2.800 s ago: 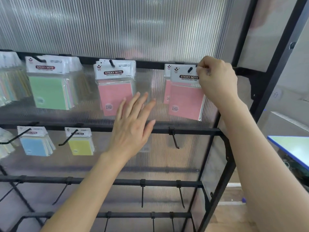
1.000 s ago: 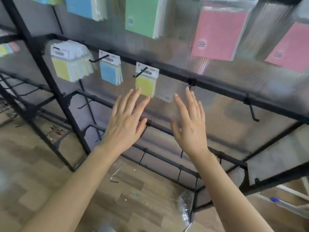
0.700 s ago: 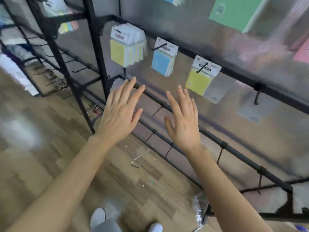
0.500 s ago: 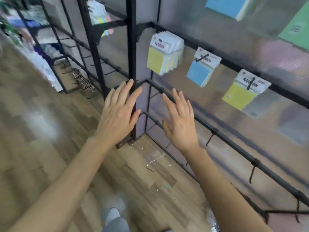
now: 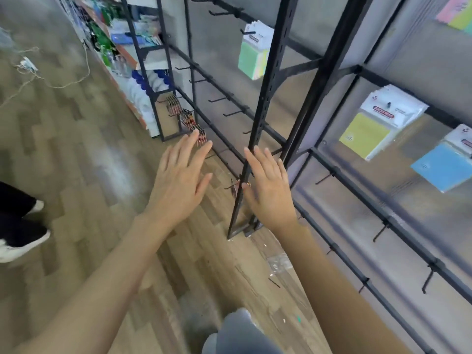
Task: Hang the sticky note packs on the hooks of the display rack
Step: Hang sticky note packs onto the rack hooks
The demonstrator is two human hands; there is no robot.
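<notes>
Floor (image 5: 76,154): wood-look planks, blurred; a loose cord (image 5: 38,77) lies at far left.
Other person: a dark trouser leg and a black-and-white shoe (image 5: 18,241) at the left edge.
Far shelves (image 5: 143,72): blurred goods stacked beyond the rack, too soft to name.
Left hand (image 5: 178,182): empty, palm down, fingers spread flat, held over the floor and touching nothing.
Right hand (image 5: 270,190): empty too, fingers spread and pointing up, just in front of the rack's black upright.
Display rack (image 5: 265,103): black frame with clear ribbed panels, running from the middle to the right edge; many bare hooks (image 5: 380,232) stick out of its lower bars.
Green pack (image 5: 251,54): hangs from a hook high on the rack, left of the upright.
Yellow pack (image 5: 370,129): a bunch of sticky note packs on one hook, right of the hands and well apart from them.
Blue pack (image 5: 444,167): hangs just beside the yellow pack, at the right edge.
Top right corner: pink and green packs (image 5: 457,11), partly cut off.
Bottom edge: a grey knee (image 5: 237,333) of the wearer.
</notes>
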